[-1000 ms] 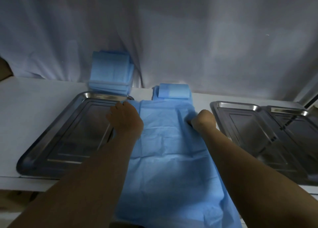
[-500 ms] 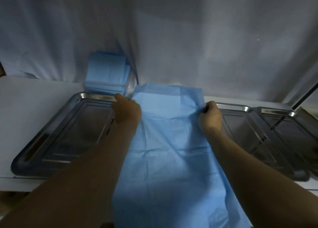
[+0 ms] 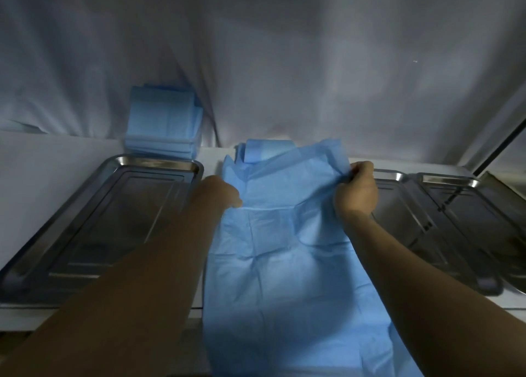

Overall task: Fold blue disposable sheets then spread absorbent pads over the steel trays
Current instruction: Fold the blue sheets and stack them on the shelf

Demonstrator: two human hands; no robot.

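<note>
A large blue disposable sheet [image 3: 284, 263] lies down the middle of the white counter and hangs over its front edge. My left hand [image 3: 220, 191] rests on the sheet's left edge, fingers curled at the fabric. My right hand [image 3: 357, 190] pinches the sheet's far right corner and holds it raised off the counter. A small folded blue sheet [image 3: 267, 150] lies behind, partly hidden by the lifted corner. A stack of blue absorbent pads [image 3: 163, 126] leans against the back drape. A steel tray [image 3: 159, 164] lies at the left, with two overlapping steel trays [image 3: 444, 179] at the right.
A white drape [image 3: 284, 63] hangs close behind the counter. The white counter [image 3: 51, 160] shows bare at the far left. A dark rod [image 3: 501, 149] slants at the right edge.
The sheet's far edge has dropped on the left, uncovering the small folded sheet behind. My right hand has stayed up with its corner, my left hand has come down and nearer.
</note>
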